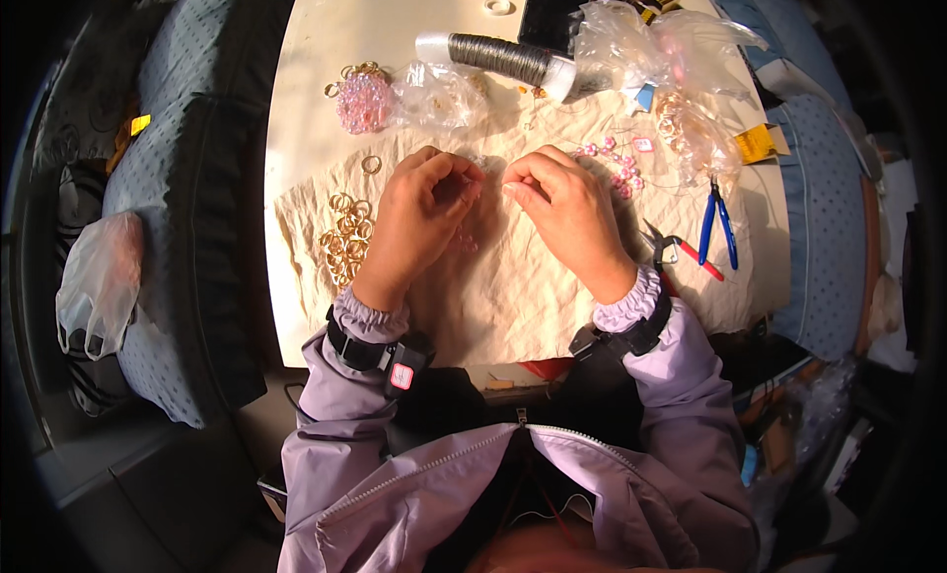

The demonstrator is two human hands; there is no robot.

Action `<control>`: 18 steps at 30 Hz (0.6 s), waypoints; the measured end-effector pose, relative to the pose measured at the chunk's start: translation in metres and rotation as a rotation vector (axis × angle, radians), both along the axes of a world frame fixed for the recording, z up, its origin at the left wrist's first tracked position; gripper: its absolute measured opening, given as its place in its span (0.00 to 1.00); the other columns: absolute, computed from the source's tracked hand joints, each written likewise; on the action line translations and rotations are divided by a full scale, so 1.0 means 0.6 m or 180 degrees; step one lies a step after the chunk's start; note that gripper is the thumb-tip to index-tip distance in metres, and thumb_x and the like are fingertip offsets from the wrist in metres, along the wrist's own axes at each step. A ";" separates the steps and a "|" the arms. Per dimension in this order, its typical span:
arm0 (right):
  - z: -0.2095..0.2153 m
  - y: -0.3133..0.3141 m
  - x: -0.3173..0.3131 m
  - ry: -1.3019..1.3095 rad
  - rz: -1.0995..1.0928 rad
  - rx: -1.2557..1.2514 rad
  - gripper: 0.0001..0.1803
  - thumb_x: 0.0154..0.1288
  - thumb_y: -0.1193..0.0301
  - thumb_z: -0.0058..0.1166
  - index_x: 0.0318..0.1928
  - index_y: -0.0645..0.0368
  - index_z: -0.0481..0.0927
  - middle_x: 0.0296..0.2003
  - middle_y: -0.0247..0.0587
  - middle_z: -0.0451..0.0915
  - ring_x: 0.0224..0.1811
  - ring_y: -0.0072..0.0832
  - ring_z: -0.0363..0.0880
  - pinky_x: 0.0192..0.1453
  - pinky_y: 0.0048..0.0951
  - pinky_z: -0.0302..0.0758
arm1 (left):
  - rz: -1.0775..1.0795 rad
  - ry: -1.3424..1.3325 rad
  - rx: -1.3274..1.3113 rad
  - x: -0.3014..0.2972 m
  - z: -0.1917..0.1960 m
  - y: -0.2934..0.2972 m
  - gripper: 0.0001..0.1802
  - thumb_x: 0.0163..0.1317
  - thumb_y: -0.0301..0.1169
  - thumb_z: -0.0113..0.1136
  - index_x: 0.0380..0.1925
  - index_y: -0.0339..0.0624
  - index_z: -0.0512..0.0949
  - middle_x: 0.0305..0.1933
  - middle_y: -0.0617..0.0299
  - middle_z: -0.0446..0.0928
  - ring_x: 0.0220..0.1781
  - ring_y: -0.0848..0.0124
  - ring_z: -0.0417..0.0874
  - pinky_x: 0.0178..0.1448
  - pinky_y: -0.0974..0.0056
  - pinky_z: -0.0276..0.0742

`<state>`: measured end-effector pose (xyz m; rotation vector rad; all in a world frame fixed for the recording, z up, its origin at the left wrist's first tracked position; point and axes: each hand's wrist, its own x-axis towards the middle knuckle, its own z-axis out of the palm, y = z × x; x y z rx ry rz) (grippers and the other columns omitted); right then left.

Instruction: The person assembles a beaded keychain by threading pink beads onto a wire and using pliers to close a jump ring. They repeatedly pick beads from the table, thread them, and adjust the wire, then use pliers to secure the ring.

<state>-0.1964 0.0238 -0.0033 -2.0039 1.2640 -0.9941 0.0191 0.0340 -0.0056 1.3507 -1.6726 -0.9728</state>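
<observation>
Over a cream cloth (533,307), my left hand (422,213) is closed, thumb and fingertips pressed together. Some pink beads (464,242) show just beside its palm, partly in shadow; whether they hang from the fingers or lie on the cloth I cannot tell. Facing it a short gap away, my right hand (574,213) is also pinched, and what it holds is too small to see. Gold-coloured rings (345,240) lie heaped left of my left wrist, with a single ring (371,165) above them. Pink flower-like beads (621,169) lie beyond my right hand.
Right of my right wrist lie red-handled pliers (671,248) and blue-handled cutters (716,228). Farther back are a spool of dark wire (503,60), a pink beaded piece (364,102) and clear plastic bags (641,45). Blue padded seats (819,218) flank the table.
</observation>
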 end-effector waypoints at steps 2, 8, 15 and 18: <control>-0.001 0.000 0.000 -0.0016 -0.0007 -0.0069 0.05 0.70 0.78 0.68 0.41 0.64 0.84 0.36 0.41 0.83 0.37 0.33 0.85 0.43 0.34 0.81 | 0.0001 -0.0031 -0.0050 -0.001 -0.001 -0.001 0.06 0.71 0.20 0.71 0.46 0.33 0.87 0.48 0.61 0.81 0.49 0.73 0.86 0.55 0.68 0.82; 0.000 0.000 0.002 -0.0233 -0.0022 0.0078 0.05 0.70 0.79 0.69 0.42 0.65 0.84 0.37 0.40 0.83 0.37 0.34 0.85 0.43 0.33 0.80 | -0.0024 0.0097 -0.0074 -0.002 0.001 0.001 0.04 0.72 0.20 0.71 0.44 0.32 0.86 0.45 0.61 0.81 0.49 0.73 0.86 0.55 0.69 0.82; 0.009 0.005 0.005 -0.0266 0.0371 -0.0359 0.07 0.72 0.76 0.67 0.47 0.57 0.84 0.41 0.40 0.85 0.41 0.38 0.87 0.47 0.39 0.84 | -0.0130 0.1159 0.0397 -0.010 0.001 0.006 0.06 0.75 0.25 0.71 0.45 0.34 0.83 0.42 0.68 0.80 0.39 0.81 0.81 0.41 0.75 0.77; 0.013 0.005 0.002 -0.0022 0.0286 -0.0660 0.06 0.72 0.74 0.67 0.46 0.57 0.83 0.41 0.40 0.84 0.42 0.41 0.87 0.48 0.40 0.84 | -0.0026 0.1156 0.0821 -0.005 0.010 0.009 0.05 0.76 0.25 0.69 0.45 0.35 0.81 0.40 0.70 0.80 0.39 0.83 0.80 0.41 0.76 0.76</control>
